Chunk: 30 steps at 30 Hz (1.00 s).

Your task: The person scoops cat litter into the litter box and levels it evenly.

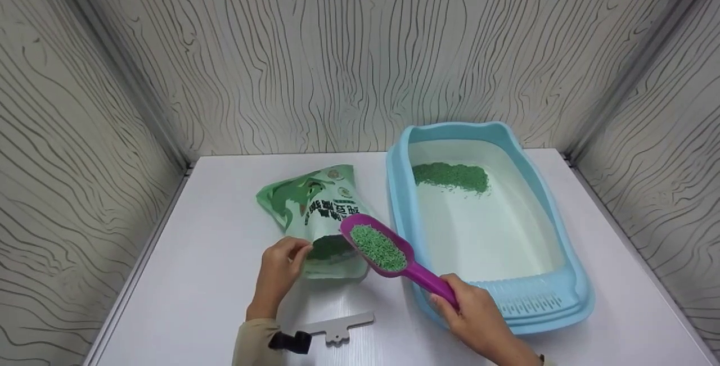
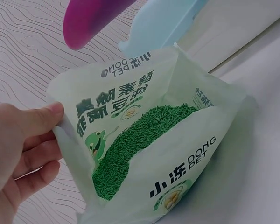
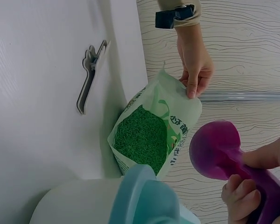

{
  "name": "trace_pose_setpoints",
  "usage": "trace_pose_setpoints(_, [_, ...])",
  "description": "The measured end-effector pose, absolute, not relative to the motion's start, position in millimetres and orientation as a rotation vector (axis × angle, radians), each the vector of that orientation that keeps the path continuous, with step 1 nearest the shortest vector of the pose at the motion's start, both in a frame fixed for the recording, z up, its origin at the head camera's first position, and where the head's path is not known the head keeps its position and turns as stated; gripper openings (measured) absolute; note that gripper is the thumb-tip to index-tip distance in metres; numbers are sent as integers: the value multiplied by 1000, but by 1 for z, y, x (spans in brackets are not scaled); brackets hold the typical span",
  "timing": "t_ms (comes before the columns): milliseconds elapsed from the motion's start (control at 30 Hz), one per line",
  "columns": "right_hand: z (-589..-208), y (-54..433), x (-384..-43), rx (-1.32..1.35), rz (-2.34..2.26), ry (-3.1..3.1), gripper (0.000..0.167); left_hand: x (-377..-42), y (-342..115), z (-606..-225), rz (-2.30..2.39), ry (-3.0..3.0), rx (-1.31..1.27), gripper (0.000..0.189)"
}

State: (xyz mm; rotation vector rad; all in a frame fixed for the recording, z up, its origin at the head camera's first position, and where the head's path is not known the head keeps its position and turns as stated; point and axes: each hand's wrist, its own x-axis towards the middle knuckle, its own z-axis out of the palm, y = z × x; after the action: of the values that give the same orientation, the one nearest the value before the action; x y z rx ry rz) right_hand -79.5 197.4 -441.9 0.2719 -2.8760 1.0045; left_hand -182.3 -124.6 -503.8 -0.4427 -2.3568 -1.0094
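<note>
My left hand (image 1: 283, 265) pinches the edge of an open bag of cat litter (image 1: 332, 197) between thumb and fingers. Green pellets (image 2: 144, 133) show inside its mouth in the left wrist view. With my right hand (image 1: 475, 312) I grip the handle of a purple scoop (image 1: 430, 283), its bowl heaped with green pellets (image 1: 378, 248). In the head view the bowl overlaps the right side of the bag's mouth. A blue litter box (image 1: 400, 186) stands to the right, with a patch of pellets (image 1: 453, 176) at the far end of its white floor.
A grey clip (image 1: 337, 328) lies on the white table (image 1: 197, 276) in front of the bag, near my left sleeve (image 1: 257, 343). Wood-patterned panels (image 1: 337, 57) rise behind the table and along both sides.
</note>
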Motion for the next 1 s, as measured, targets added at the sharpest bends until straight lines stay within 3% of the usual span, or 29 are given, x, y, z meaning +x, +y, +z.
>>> trace_pose_setpoints(1000, [-429, 222, -95, -37, 976, -2932, 26, -182, -125, -505, -1013, -2395, -434, 6])
